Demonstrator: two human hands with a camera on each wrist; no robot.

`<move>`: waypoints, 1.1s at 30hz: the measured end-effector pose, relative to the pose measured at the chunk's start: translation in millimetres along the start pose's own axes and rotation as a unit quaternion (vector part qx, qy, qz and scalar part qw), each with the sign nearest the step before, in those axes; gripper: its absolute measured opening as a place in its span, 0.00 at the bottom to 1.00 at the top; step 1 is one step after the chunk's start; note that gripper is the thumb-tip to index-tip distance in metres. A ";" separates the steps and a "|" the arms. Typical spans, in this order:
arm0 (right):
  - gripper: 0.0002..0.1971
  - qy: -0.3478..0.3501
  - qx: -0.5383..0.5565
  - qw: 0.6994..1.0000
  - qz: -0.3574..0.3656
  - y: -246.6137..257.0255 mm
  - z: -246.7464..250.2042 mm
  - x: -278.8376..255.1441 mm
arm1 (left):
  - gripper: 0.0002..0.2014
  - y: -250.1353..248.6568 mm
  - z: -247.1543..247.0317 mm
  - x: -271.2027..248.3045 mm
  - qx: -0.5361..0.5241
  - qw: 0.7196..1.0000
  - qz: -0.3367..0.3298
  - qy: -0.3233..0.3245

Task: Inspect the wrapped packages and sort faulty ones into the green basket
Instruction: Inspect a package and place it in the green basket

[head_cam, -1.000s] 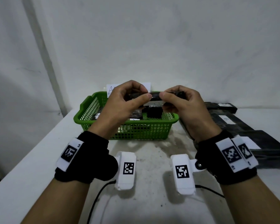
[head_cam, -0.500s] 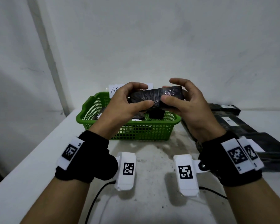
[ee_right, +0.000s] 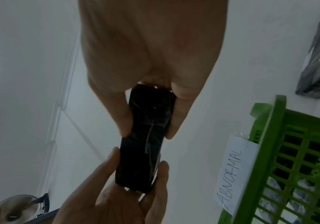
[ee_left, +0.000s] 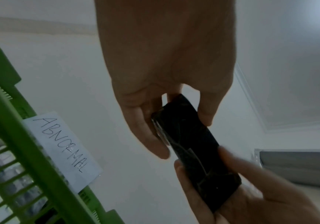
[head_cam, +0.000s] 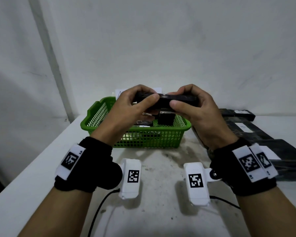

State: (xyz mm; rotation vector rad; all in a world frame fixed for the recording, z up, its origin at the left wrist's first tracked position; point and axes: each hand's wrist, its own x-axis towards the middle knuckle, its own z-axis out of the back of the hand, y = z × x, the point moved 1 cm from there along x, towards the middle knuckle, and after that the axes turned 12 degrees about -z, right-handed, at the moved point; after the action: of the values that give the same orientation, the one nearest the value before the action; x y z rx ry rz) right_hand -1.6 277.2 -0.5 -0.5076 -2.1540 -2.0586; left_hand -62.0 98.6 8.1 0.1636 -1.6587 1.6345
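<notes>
Package (head_cam: 167, 98) wrapped in black is up in the air right over the green basket (head_cam: 99, 113), left hand (head_cam: 126, 108) and right hand (head_cam: 200, 113) each gripping an end. Basket's got an "ABNORMAL" note (ee_left: 63, 147) on its back rim, more black packages (head_cam: 256, 132) on the tabletop (head_cam: 161, 168) just right of it.

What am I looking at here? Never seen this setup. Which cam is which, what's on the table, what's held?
No robot: a person with a camera on the head and one on each wrist. The head view looks down at both hands; the wrist views look along each hand. The left hand and right hand grip one black wrapped package by its ends, above the green basket. The basket holds more packages and carries a paper label reading ABNORMAL. Other black packages lie on the white table to the right.
</notes>
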 end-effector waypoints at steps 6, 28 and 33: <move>0.07 -0.037 -0.040 0.998 -0.022 -2.6 -1.4 0.7 | 0.10 1.6 -2.5 -1.5 -0.008 0.999 -0.032 0.009; 0.10 -0.074 -0.031 0.997 -0.011 -1.5 3.4 1.6 | 0.21 1.4 -4.6 -1.9 0.003 0.999 -0.047 -0.027; 0.14 -0.042 -0.047 0.998 0.023 -0.4 8.5 0.0 | 0.10 1.9 -3.3 -1.0 -0.005 0.999 0.028 -0.021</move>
State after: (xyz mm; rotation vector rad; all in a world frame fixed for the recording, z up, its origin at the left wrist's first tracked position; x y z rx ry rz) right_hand -0.5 285.6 -1.5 -0.6603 -2.0753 -2.1594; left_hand -60.9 101.4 5.6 0.1494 -1.7172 1.6751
